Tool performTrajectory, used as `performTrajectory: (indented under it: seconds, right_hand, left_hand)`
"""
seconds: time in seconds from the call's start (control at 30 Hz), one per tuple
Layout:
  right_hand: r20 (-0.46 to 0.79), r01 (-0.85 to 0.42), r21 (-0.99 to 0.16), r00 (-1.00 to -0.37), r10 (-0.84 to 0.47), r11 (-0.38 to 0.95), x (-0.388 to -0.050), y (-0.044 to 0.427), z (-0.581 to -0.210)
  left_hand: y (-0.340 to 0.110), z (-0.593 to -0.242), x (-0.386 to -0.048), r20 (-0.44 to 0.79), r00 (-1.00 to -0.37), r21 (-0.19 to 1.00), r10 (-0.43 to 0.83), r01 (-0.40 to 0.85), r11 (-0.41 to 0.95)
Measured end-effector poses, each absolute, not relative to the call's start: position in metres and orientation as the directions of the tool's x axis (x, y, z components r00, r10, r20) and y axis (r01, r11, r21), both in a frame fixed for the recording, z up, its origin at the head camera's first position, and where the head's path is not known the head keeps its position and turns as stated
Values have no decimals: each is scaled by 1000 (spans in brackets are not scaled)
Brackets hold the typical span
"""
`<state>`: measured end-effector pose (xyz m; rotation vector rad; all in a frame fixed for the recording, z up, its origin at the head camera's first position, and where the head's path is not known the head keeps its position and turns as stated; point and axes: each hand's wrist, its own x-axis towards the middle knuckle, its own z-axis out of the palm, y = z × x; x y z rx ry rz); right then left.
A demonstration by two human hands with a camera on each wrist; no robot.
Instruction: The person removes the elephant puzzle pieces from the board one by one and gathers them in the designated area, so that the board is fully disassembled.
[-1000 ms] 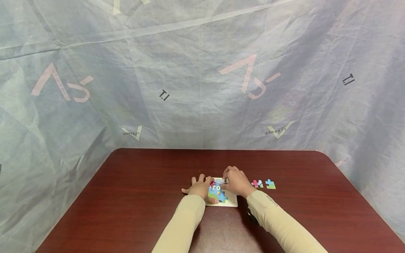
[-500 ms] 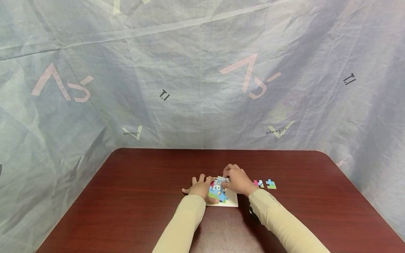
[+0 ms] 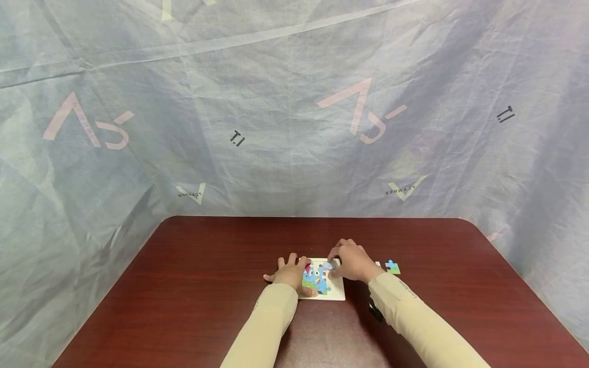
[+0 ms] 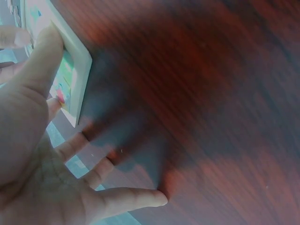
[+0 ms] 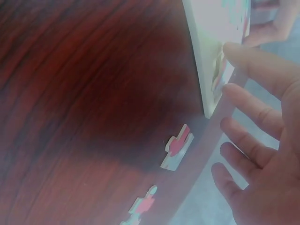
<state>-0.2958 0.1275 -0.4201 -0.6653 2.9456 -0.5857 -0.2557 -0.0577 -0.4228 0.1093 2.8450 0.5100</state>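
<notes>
A white puzzle board (image 3: 338,292) with a partly assembled blue cartoon picture lies on the table between both hands. Spread over its left side is the left hand (image 3: 290,274), fingers straight; in the left wrist view that hand's (image 4: 40,145) thumb presses on the board (image 4: 84,61). At the board's upper right, the right hand (image 3: 353,262) pinches a light-coloured puzzle piece (image 3: 330,266) between thumb and fingers. The right wrist view has the right hand (image 5: 262,117) at a corner of the board (image 5: 199,65), thumb and index finger close to a piece there.
Loose pieces lie right of the board: a blue and green one (image 3: 392,267) and another (image 3: 378,263) partly hidden by the right wrist. The right wrist view shows two loose pieces (image 5: 178,148) (image 5: 143,205) on the red-brown table (image 5: 93,93). Printed cloth (image 3: 290,153) hangs behind.
The right hand has shifted slightly right, covering more of the nearer loose pieces. The pinched piece, raised half a second ago, now sits lower at the board's upper right. The left hand stays put.
</notes>
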Motion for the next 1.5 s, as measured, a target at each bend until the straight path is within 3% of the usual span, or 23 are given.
performTrajectory:
  seconds: [0.4,0.8,1.5]
  right_hand:
    - [22,-402,-412,-902,-432,818,-289,134,-423]
    - [98,-444,-355,-893,-439,823,-284,141,-426]
    - [169,-446,-417,-894,-414,792,-281,153,-429]
  left_hand:
    - [-57,-421,-252,-218,-968,359,125,40,933]
    - [-59,-425,-252,-192,-973,353,131,57,934]
    - [-58,-415,-249,-212,-968,369,132,46,928]
